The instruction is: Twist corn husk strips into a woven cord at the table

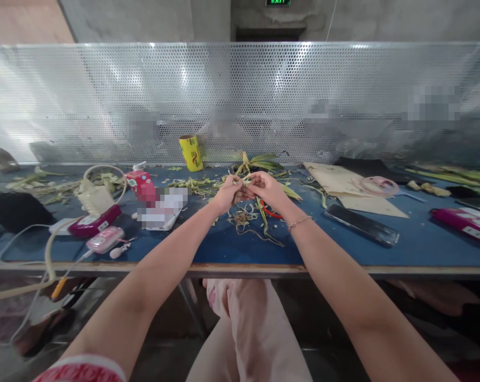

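Over the middle of the blue table (pixel 224 244), my left hand (pixel 227 194) and my right hand (pixel 265 189) meet fingertip to fingertip. Both are closed in a pinch on a pale plant strip (pixel 245 181), small and partly covered by the fingers. Green leaves and stalks (pixel 263 159) lie just behind the hands. Below them are curled plant scraps (pixel 242 216) and thin fibres. A red ring-shaped item (pixel 272 213) shows partly beside my right hand. My right wrist wears a bracelet.
A perforated metal screen (pixel 240 79) stands along the table's back. To the left are a yellow tube (pixel 191 153), a pink carton (pixel 140 184), a white phone (pixel 164 212) and a corded pink device (pixel 105 240). Rightward lie a dark phone (pixel 362 225), cardboard (pixel 335 183) and a purple item (pixel 462 224).
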The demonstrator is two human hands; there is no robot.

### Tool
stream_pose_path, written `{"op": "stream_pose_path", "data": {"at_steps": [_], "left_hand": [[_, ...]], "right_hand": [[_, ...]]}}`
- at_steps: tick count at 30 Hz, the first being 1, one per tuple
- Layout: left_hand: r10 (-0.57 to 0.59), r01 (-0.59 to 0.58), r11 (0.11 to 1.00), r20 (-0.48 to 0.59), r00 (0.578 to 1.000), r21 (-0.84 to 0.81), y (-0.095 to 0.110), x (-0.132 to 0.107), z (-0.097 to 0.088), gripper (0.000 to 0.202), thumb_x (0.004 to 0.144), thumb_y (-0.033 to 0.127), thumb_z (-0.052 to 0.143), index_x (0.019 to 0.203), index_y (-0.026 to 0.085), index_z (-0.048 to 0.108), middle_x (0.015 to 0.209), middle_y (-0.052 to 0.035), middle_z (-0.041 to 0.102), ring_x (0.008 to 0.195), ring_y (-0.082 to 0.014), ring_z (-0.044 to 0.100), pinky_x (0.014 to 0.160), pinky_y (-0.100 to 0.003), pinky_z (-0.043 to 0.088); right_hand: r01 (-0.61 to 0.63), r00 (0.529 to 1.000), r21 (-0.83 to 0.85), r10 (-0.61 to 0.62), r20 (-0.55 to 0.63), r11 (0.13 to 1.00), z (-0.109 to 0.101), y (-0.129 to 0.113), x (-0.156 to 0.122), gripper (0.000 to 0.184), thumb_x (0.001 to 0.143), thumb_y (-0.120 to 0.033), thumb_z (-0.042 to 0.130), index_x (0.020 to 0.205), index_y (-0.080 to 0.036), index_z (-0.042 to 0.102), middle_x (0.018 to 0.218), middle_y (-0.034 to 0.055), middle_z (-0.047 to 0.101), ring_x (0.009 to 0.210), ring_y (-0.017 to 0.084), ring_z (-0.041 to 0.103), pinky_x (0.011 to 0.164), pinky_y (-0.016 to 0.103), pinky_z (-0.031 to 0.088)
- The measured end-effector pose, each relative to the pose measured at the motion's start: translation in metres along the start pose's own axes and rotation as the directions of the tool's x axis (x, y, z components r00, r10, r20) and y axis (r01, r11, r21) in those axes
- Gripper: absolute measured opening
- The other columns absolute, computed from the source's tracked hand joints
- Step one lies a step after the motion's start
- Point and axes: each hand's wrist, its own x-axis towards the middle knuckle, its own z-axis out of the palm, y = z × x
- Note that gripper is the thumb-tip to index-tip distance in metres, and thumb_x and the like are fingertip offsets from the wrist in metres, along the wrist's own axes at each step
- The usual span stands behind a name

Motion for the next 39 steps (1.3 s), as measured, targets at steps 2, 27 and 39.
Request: {"op": "stream_pose_path", "data": {"at_steps": [2,27,39], "left_hand": [[-0.011,0.011,1.0,-0.001,1.0,0.003,-0.001,0.001,0.0,0.02,0.081,0.028,0.051,0.083,0.02,0.032,0.065,0.0023,0.06,0.059,-0.0126,0.063,0.062,-0.027,0.049],[-0.137,0.136,0.99,-0.059,0.989,-0.023,0.002,0.0,-0.002,0.012,0.085,0.026,0.043,0.082,0.02,0.032,0.064,-0.0003,0.061,0.057,-0.0145,0.064,0.061,-0.031,0.053],[-0.135,0.133,0.99,-0.054,0.989,-0.041,0.006,-0.001,-0.002,0.012,0.086,0.026,0.041,0.084,0.02,0.03,0.063,-0.0036,0.064,0.059,-0.0174,0.066,0.058,-0.029,0.052]], "right_hand": [[-0.001,1.0,-0.006,0.002,0.007,1.0,0.0,0.0,0.0,0.029,0.07,-0.026,0.06,0.096,-0.019,0.05,0.082,0.0015,0.055,0.066,0.012,0.054,0.063,0.029,0.047],[-0.083,0.995,-0.034,0.085,0.049,0.996,0.001,-0.001,-0.001,0.04,0.062,-0.021,0.067,0.096,-0.019,0.046,0.08,0.0013,0.058,0.074,0.014,0.059,0.068,0.03,0.049],[-0.088,0.996,-0.087,0.087,-0.023,0.992,-0.008,-0.009,-0.003,0.027,0.069,-0.026,0.066,0.093,-0.015,0.06,0.082,0.0088,0.068,0.072,0.016,0.063,0.071,0.034,0.051]]}}
